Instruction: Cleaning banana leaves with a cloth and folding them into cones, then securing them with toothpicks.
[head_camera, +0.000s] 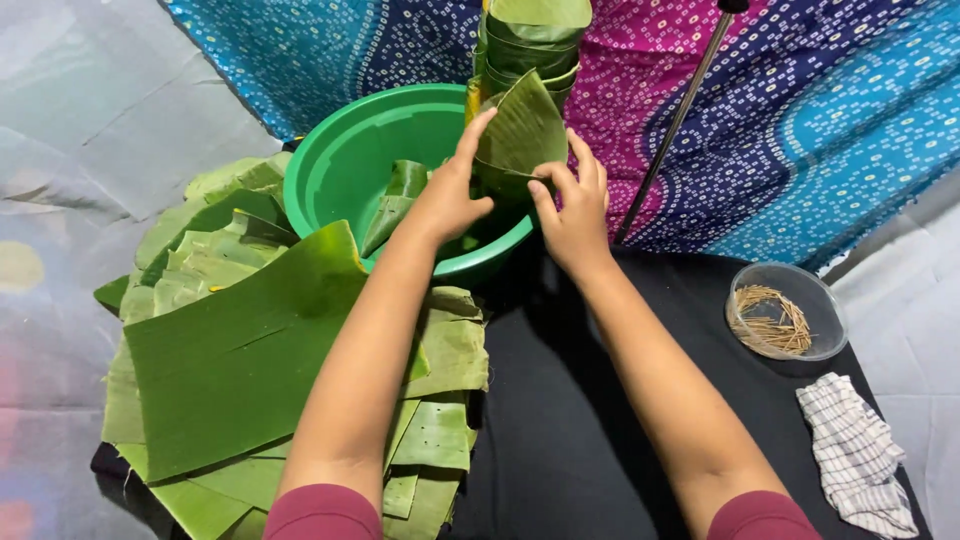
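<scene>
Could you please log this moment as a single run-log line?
left hand: grip on folded leaf cone | right hand: grip on same cone | below: green basin | leaf pile left

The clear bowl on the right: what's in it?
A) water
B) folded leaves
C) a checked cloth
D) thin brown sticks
D: the clear bowl holds a pile of thin brown sticks; the checked cloth lies beside it on the black mat, and the leaves are over by the green basin.
</scene>
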